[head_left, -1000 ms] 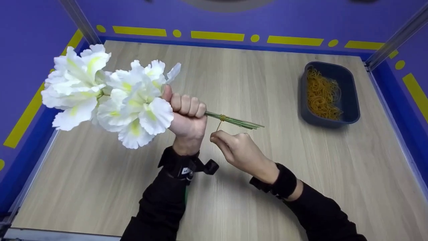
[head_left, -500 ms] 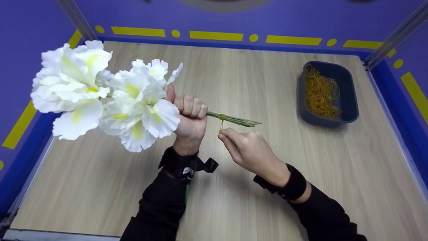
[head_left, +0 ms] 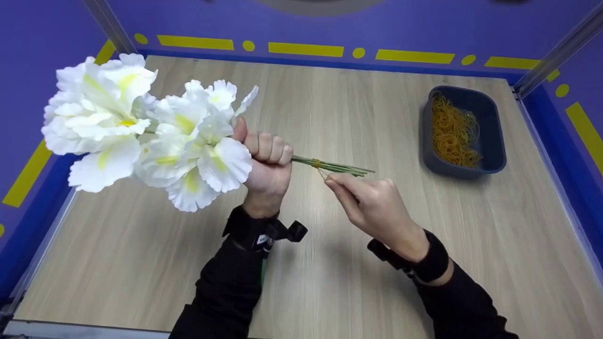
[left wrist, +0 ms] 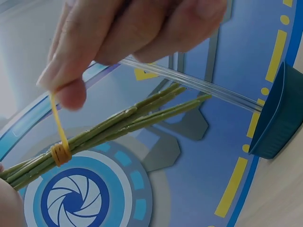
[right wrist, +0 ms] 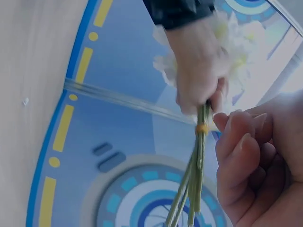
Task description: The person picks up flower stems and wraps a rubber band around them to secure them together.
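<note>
My left hand [head_left: 268, 162] grips a bunch of white artificial flowers [head_left: 188, 136] by the stems, thumb up toward the blossoms. Green stem ends [head_left: 348, 168] stick out to the right of that fist. Around them sits a wound yellow rubber band [left wrist: 61, 154], a loop of it drawn out taut. Thumb and forefinger of my right hand [head_left: 377, 207] pinch the loop, just below the stems in the head view. The right wrist view shows the stems [right wrist: 196, 175] fanning slightly beneath the band, with the right hand's fingers curled beside it.
A dark blue-grey bin [head_left: 499, 136] holding many yellow rubber bands [head_left: 452, 134] stands at the back right of the wood-look table [head_left: 353, 292]. Blue panels with yellow marks [head_left: 306, 49] wall in the back and sides.
My right hand has moved right and slightly up, keeping its pinch on the rubber band's loop, which now slants rightward. The blossoms have shifted slightly left and up; the left hand keeps its grip.
</note>
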`<act>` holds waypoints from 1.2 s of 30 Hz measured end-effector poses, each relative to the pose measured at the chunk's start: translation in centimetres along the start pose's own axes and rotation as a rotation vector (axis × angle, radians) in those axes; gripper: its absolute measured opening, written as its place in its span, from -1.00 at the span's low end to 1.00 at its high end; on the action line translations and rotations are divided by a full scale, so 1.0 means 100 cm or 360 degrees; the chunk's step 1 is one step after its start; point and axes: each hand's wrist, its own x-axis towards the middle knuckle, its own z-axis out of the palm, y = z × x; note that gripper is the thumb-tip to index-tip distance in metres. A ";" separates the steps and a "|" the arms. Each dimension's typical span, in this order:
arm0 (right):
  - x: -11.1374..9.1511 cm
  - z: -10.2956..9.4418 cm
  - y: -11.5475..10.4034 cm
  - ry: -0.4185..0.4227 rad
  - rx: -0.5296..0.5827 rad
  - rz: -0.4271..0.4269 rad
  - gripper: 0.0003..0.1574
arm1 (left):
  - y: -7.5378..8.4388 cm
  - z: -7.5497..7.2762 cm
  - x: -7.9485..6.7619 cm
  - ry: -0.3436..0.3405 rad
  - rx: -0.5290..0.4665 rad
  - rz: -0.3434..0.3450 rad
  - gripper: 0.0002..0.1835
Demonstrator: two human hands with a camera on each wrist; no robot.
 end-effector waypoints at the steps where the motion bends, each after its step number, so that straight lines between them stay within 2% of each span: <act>1: 0.001 -0.004 0.001 0.0014 0.0008 0.0022 -0.82 | 0.000 0.001 0.000 0.0007 -0.0023 -0.0007 -0.44; 8: 0.001 -0.027 0.011 0.0018 -0.0014 0.0088 -0.86 | 0.001 0.007 -0.002 -0.0019 -0.0101 -0.0052 -0.47; 16: 0.001 -0.051 0.018 -0.0143 -0.0072 0.0127 -0.92 | 0.003 0.006 -0.001 -0.0025 -0.0146 -0.0081 -0.45; 19: 0.000 -0.054 0.021 -0.0169 -0.0109 0.0116 -0.86 | 0.003 0.005 -0.001 -0.0019 -0.0167 -0.0087 -0.43; 26: 0.000 -0.061 0.026 -0.0239 -0.0123 0.0115 -0.87 | 0.005 0.006 0.001 0.0008 -0.0178 -0.0064 -0.46; 36: -0.001 -0.069 0.032 -0.0243 -0.0101 0.0129 -0.83 | 0.008 0.008 0.001 -0.0006 -0.0181 -0.0034 -0.48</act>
